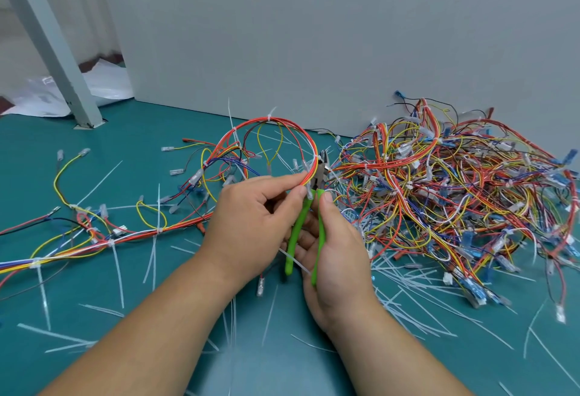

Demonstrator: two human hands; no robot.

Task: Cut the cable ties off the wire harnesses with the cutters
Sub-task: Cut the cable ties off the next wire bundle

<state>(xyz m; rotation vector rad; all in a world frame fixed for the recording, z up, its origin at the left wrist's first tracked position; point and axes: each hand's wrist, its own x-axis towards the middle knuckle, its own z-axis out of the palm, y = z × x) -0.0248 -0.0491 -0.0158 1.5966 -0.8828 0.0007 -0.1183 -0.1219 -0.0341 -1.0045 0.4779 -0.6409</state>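
- Presently: left hand (pixel 251 220) pinches the looped harness of red, orange and yellow wires (pixel 284 122) between thumb and forefinger, with the other fingers curled under.
- Right hand (pixel 340 257) is wrapped round the green-handled steel cutters (pixel 319 223). The thumb lies along the right handle and the fingers sit behind the left one. The handles stand slightly apart.
- The two hands are close together, almost touching at the fingertips.
- The cutter head sits against the wire bundle just beyond the left fingertips. Whether the blades are closed cannot be told.
- The loop rises up and away from the left hand and arcs back down to its left.
- White plastic cable ties (pixel 269 118) still band the loop, one at the top of the arc and one further down its left side.
- Right of the right hand: a large tangled pile of multicoloured wire harnesses (pixel 455 201) with white and blue connectors, lying against the grey wall panel (pixel 314 35).
- Left of the left hand: a long flat harness (pixel 78 243) stretched on the teal work surface (pixel 157 301), its ties still on.
- Loose white tie strips (pixel 417 298) are scattered all round both forearms, thickest beside the right wrist.
- Far beyond the left hand: a slanted grey metal leg (pixel 53 50), with a crumpled white plastic sheet (pixel 106 82) behind it.
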